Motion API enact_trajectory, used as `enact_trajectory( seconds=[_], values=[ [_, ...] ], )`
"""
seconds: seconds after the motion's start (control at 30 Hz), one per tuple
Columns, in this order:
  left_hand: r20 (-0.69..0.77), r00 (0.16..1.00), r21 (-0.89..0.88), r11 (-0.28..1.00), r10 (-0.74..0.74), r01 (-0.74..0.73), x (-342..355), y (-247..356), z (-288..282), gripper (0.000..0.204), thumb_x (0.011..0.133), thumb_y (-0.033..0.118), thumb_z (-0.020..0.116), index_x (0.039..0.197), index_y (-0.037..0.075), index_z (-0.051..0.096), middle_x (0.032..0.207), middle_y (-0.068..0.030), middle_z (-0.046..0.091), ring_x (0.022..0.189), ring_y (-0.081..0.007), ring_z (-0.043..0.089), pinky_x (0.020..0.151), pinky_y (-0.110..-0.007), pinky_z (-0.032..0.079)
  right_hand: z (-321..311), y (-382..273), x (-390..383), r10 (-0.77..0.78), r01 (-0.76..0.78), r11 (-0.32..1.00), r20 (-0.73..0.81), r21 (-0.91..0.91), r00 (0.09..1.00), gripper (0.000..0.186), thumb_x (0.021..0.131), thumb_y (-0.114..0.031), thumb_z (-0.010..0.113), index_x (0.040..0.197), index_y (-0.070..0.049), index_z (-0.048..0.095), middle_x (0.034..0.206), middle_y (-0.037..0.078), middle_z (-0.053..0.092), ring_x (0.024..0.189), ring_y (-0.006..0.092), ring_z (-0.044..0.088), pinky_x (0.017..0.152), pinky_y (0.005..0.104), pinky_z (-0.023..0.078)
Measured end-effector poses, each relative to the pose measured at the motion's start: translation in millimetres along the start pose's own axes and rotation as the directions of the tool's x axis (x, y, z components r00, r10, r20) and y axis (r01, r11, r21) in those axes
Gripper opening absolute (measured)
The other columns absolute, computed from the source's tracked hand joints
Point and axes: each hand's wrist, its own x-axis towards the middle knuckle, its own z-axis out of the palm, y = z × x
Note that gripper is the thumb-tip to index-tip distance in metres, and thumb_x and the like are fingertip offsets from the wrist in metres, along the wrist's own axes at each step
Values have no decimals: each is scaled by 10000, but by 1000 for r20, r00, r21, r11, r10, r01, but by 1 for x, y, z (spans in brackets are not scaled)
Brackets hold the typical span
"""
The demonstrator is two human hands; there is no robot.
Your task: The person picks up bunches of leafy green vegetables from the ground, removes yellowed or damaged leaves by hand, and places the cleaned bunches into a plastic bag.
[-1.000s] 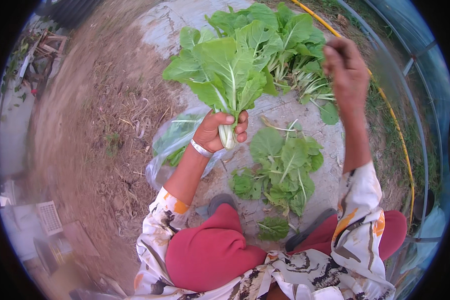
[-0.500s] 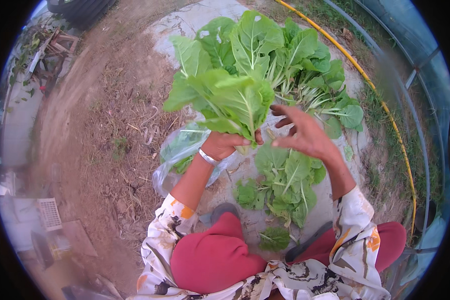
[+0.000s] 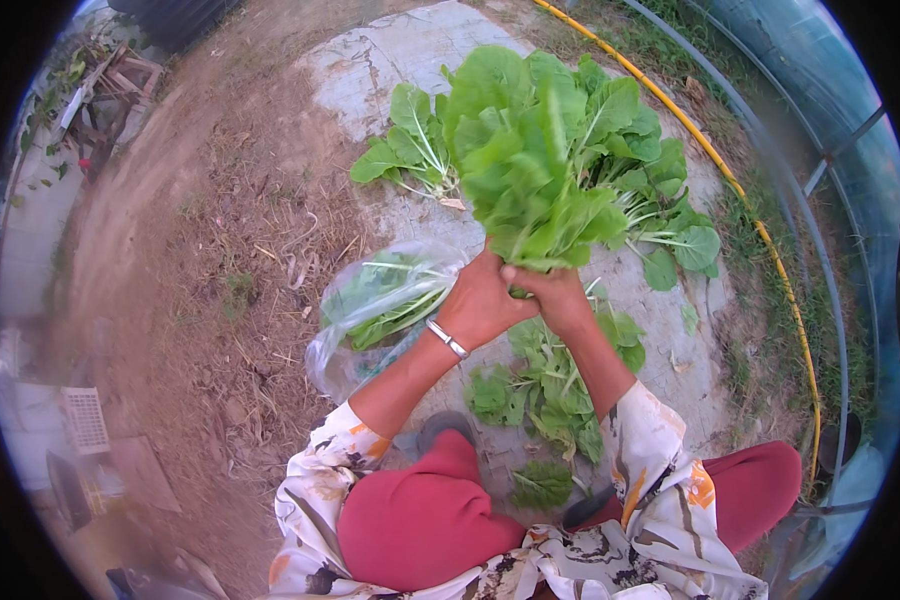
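Observation:
A bunch of leafy greens [image 3: 525, 160] stands up from my two hands, its broad leaves slightly blurred. My left hand [image 3: 482, 300], with a silver bracelet on the wrist, is closed round the stems. Against it, my right hand [image 3: 555, 297] is closed on the same stems from the other side; the fingers partly hide the stem ends. Left of my left hand lies a clear plastic bag [image 3: 345, 325] with greens inside. Below my hands, a pile of loose leaves [image 3: 560, 385] rests on the pale slab, with a single leaf [image 3: 543, 484] nearer my feet.
Behind the held bunch, more greens [image 3: 660, 190] are heaped on the concrete slab [image 3: 390, 60]. A smaller plant [image 3: 410, 145] lies at the far left of the slab. Along the right runs a yellow hose [image 3: 735, 185], beside metal pipes and blue sheeting. Dry soil [image 3: 220, 250] borders the left.
My right hand has come in from the right and closed on the stems beside my left. The bunch has moved right, uncovering the bag and the smaller plant.

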Motion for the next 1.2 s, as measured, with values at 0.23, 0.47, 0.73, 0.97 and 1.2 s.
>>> enact_trajectory(
  seconds=[0.23,0.47,0.73,0.97,1.2],
  values=[
    [134,986,75,993,-99,89,-20,14,-27,1078,652,366,767,1432,-48,147,990,-284,627,849,-388,651,748,-410,528,-4,17,2,226,-307,761,210,572,951,521,786,-187,670,1231,-3,471,1092,131,596,993,278,610,922,447,498],
    [-101,978,-194,968,-181,159,-44,-35,-92,453,811,182,712,1224,48,584,991,-106,665,899,-135,633,784,-274,516,-17,31,3,196,-360,577,303,733,932,528,759,-201,687,1183,66,519,1080,221,618,1109,380,563,1017,528,415],
    [-308,937,585,744,-164,323,-119,-138,-122,676,651,324,797,1254,144,550,1323,-213,472,1246,-378,422,1003,-448,388,-35,48,7,330,-349,868,116,354,937,472,831,-224,622,1184,72,518,1091,194,617,1007,297,609,893,401,506],
    [-235,945,704,631,-226,326,-109,-153,-114,774,636,304,795,1332,188,477,1329,-159,490,1245,-345,439,1015,-434,394,3,44,4,161,-249,845,220,473,962,517,807,-112,641,1269,25,454,1186,186,565,1113,333,558,929,444,485],
    [-403,889,463,789,-217,403,-81,-180,-128,240,876,190,575,1078,103,670,1133,-87,630,986,-195,604,775,-341,500,40,66,-9,114,-87,993,513,-77,851,589,799,-160,690,1322,-45,444,1187,126,566,1110,279,546,966,389,438]
  ],
)
